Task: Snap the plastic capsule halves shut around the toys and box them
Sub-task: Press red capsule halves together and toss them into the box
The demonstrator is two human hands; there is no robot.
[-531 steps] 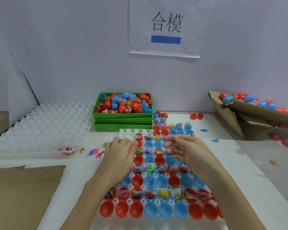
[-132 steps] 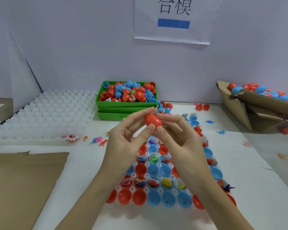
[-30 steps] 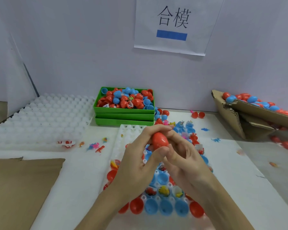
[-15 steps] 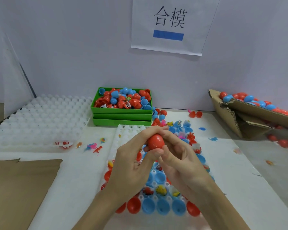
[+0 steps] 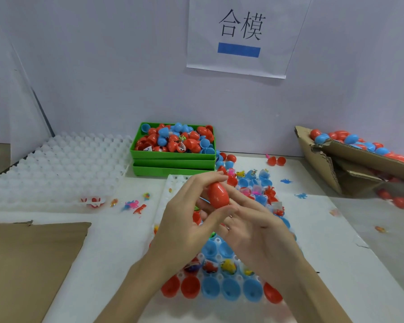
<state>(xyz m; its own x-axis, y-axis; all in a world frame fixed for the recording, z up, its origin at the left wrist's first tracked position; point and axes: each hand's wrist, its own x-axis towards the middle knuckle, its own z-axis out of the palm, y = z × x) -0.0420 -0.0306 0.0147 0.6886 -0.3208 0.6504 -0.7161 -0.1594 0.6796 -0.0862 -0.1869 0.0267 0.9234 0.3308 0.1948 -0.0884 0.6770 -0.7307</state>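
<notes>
A closed red capsule [image 5: 217,194] is held upright above the white cell tray [image 5: 173,183]. My left hand [image 5: 189,220] pinches it from the left, thumb at its bottom and fingers over its top. My right hand [image 5: 257,229] supports it from the right and behind, palm turned up. The tray under my hands holds open red and blue capsule halves [image 5: 230,289], several with small toys [image 5: 228,266] inside. Much of the tray's middle is hidden by my hands.
A stack of green bins [image 5: 173,157] full of capsule halves stands at the back. A cardboard box [image 5: 359,164] with closed capsules lies at the right. Empty white trays [image 5: 56,166] sit at the left, brown cardboard [image 5: 28,264] at the near left. Loose toys [image 5: 135,206] are scattered around.
The red capsule has turned more upright between my fingers, and my right hand has opened, its palm now turned up beneath it. Both hands stay at about the same height.
</notes>
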